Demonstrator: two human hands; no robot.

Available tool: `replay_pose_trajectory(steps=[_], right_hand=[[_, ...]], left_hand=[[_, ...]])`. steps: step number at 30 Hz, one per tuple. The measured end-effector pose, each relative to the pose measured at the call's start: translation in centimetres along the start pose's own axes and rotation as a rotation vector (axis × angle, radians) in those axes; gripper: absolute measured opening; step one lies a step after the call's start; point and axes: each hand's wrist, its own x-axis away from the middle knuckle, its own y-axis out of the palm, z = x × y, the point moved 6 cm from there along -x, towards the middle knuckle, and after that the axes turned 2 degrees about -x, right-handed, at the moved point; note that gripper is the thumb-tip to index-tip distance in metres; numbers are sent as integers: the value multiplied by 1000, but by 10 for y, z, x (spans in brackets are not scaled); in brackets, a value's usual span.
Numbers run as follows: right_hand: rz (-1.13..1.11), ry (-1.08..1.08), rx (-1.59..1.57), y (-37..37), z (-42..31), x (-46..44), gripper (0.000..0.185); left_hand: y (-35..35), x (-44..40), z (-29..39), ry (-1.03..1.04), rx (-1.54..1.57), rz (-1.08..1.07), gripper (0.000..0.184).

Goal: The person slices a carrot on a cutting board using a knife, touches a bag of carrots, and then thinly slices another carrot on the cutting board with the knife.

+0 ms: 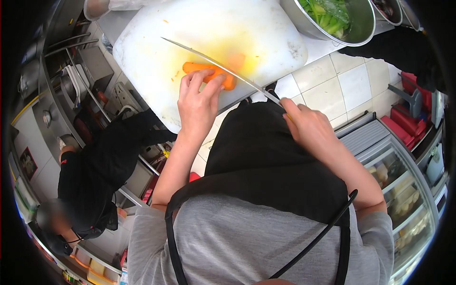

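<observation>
A peeled orange carrot (230, 83) lies on a white cutting board (142, 52), near the board's edge closest to me. My left hand (198, 97) presses on it from above with bent fingertips, holding it against the board. My right hand (308, 122) is closed around the handle of a long kitchen knife (209, 59). The blade slants across the board just beyond the carrot, its tip pointing to the far left. Whether the edge touches the carrot, I cannot tell. Yellow-orange stains and small carrot scraps mark the board.
A metal bowl of cut green vegetables (327, 19) stands at the board's far right. To the left, a co-worker in black (99, 166) is by a metal counter. A glass-topped display fridge (399, 190) stands at right, with red seats (408, 118) beyond it.
</observation>
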Motion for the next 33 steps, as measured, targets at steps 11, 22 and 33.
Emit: replay_pose_trajectory(steps=[11, 22, 33], right_hand=[[24, 8, 55, -11, -6, 37, 36], [-4, 1, -20, 19, 1, -13, 20], [14, -15, 33, -9, -6, 30, 27]], left_hand=[[2, 1, -2, 8, -28, 9, 25], [1, 3, 0, -35, 41, -4, 18], [3, 7, -1, 9, -6, 59, 22]])
